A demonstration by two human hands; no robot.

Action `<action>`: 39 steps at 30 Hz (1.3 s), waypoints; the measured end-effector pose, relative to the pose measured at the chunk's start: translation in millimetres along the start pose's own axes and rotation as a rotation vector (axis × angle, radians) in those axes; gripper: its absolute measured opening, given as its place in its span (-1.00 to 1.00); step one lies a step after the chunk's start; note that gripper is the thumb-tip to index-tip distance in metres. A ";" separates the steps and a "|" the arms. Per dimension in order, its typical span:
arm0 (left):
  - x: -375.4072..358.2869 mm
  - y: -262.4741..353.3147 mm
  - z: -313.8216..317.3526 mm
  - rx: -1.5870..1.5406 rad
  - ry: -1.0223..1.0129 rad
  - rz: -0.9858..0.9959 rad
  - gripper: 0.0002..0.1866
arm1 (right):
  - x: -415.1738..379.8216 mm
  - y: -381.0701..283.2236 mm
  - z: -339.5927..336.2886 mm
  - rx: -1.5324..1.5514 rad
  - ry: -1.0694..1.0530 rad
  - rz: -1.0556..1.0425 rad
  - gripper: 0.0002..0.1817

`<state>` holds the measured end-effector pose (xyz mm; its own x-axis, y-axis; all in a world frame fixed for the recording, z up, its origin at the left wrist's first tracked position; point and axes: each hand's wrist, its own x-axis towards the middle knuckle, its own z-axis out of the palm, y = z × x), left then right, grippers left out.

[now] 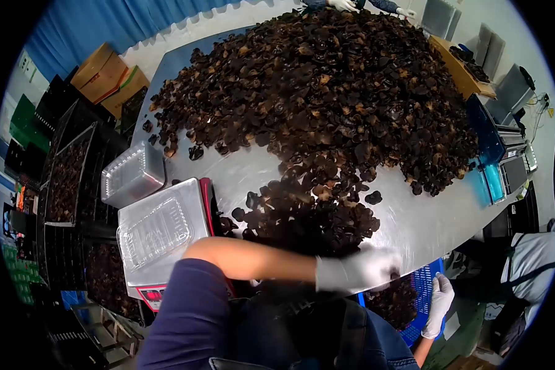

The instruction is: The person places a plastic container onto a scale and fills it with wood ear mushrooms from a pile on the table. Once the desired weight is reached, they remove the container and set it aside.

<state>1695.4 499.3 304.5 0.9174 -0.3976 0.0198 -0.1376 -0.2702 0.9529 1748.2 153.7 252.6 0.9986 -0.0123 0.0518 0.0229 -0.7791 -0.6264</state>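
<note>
A heap of dark wood ear mushrooms (pixel 327 92) covers much of the metal table (pixel 428 225), with a smaller pile (pixel 314 216) near the front edge. My left hand (pixel 373 269), in a white glove, reaches across my body at that edge, smeared by motion; dark pieces show by its fingertips, and I cannot tell whether it grips them. Below the edge, a blue plastic basket (pixel 424 290) contains more wood ear mushrooms (pixel 394 302). My gloved right hand (pixel 439 302) is closed on the basket's right rim.
On the left, a clear plastic box (pixel 154 234) lies on a weighing scale (pixel 200 213), beside a stack of clear boxes (pixel 134 174). Black crates (pixel 61 246) stand further left. Another person's gloved hand (pixel 342 5) is behind the heap; a person in white (pixel 530 265) is at right.
</note>
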 end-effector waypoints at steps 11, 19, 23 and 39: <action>-43.8 -57.0 -166.7 0.944 0.415 -0.218 -0.63 | 8.8 -97.0 74.8 0.086 -0.128 -0.315 -0.86; -119.7 -63.0 -162.0 0.834 0.115 -0.637 -0.46 | 12.2 -201.9 147.0 0.124 -0.166 -0.647 -0.71; -135.1 -52.3 -160.7 0.847 0.229 -0.571 -0.38 | 17.6 -209.3 144.9 0.185 -0.204 -0.616 -0.72; -342.0 57.8 -178.5 0.985 1.056 -0.698 -0.65 | -70.7 -101.9 150.2 -0.002 -0.116 -0.773 -0.05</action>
<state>1440.4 776.2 406.8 0.6780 0.6824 0.2733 0.6067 -0.7294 0.3162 1682.5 328.0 196.0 0.6978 0.6002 0.3910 0.7141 -0.5408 -0.4445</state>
